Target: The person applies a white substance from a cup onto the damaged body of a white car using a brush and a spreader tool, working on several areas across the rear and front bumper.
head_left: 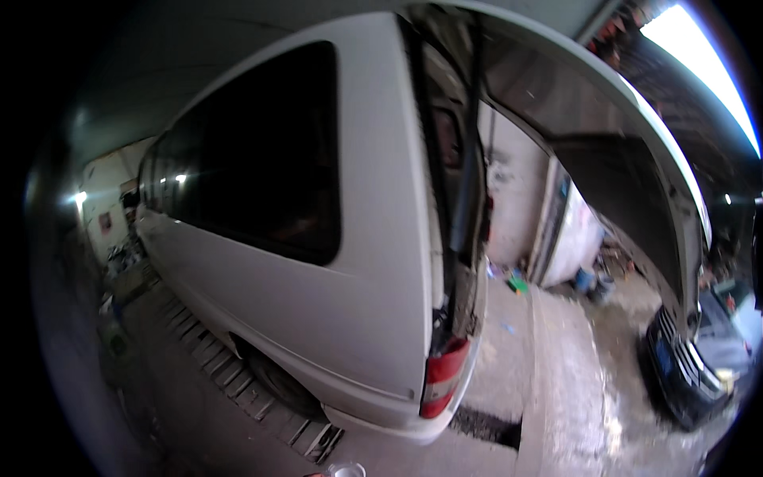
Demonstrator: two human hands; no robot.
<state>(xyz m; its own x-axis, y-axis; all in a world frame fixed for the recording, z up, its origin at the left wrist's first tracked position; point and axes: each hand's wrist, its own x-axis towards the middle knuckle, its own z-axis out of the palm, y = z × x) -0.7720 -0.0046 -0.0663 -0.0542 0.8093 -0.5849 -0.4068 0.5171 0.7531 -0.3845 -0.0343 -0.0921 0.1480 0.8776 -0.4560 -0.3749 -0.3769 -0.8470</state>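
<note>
A white van (373, 318) fills the middle of the view, its rear end towards me. Its raised tailgate (636, 103) arches over the open back at the right. The red and clear tail light (445, 378) sits low on the rear corner. At the lower edge the round, pale rim of a container (346, 471) just shows, its kind unclear. Left of it is a small reddish patch, perhaps a fingertip of my left hand, mostly cut off. My right hand is out of view.
Slatted metal grating (230, 374) runs along the van's left side by the rear wheel (278, 385). A dark pit opening (489, 428) lies behind the bumper. A dark car (687, 366) stands at the right. Blue buckets (586, 278) and a green item (517, 284) sit farther back.
</note>
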